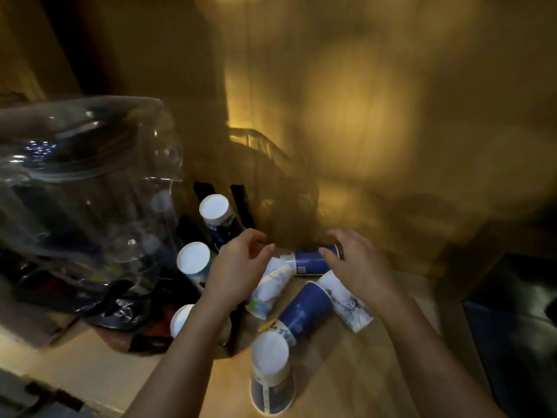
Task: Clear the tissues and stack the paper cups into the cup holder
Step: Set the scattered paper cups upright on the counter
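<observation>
Several blue-and-white paper cups lie on a wooden counter. My right hand (352,260) curls over a blue cup lying on its side (310,262) by the wall, fingers touching it. My left hand (238,263) hovers open just left of it, above a white cup on its side (269,289). Two more cups lie tipped, one blue (304,312) and one white (346,300). One cup stands upside down (272,372) near me. Upside-down cups (215,214) (194,260) (180,321) sit in the black cup holder (241,203) at left. No tissues are visible.
A large clear water jug (84,188) on a dispenser fills the left. A wooden wall rises close behind the cups. A dark box (512,324) stands at the right edge. A wire rack (262,149) sits behind the cup holder.
</observation>
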Motion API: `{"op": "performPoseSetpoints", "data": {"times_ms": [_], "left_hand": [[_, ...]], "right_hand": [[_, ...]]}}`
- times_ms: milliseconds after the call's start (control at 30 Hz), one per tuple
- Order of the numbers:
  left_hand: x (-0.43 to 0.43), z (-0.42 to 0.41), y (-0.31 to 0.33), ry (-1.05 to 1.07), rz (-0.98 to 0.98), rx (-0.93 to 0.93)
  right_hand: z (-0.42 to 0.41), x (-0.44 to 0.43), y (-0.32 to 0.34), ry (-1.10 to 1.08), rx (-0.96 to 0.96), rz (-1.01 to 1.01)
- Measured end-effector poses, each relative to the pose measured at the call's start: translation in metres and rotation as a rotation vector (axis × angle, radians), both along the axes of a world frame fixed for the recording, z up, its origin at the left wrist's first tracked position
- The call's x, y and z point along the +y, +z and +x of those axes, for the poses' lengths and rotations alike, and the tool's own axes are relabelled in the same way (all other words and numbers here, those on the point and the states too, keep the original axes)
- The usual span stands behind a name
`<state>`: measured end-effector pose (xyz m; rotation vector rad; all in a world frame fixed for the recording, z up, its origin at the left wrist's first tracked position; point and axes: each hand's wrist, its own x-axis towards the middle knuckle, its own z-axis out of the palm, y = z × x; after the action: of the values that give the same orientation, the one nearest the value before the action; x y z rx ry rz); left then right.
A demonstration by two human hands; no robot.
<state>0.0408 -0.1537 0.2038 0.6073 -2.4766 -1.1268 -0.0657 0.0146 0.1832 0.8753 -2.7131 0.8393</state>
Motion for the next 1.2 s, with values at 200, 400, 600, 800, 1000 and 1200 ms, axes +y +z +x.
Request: {"op": "performPoseSetpoints", "data": {"times_ms": [200, 400, 600, 800, 1000, 1200], "left_hand": [[0.001, -0.038, -0.019, 0.020, 0.008, -0.049], [-0.010, -0.068, -0.057, -0.006, 0.037, -0.150], [-0.022, -0.097, -0.109, -0.007, -0.005, -0.339], [-0.026, -0.096, -0.155, 0.026, -0.087, -0.525], [-0.023, -0.091, -0.182, 0.056, -0.043, -0.683], [-0.020, -0.089, -0.191, 0.090, 0.059, -0.686]], "right_hand": [[-0.046, 0.010, -0.019, -0.002, -0.033, 0.024], [-0.070, 0.006, -0.049, -0.026, -0.081, 0.075], [-0.078, 0.016, -0.084, -0.103, -0.188, 0.121], [-0.076, 0.028, -0.127, -0.191, -0.264, 0.280], [-0.062, 0.040, -0.163, -0.245, -0.426, 0.374], [-0.055, 0.044, -0.181, -0.308, -0.464, 0.451]]}}
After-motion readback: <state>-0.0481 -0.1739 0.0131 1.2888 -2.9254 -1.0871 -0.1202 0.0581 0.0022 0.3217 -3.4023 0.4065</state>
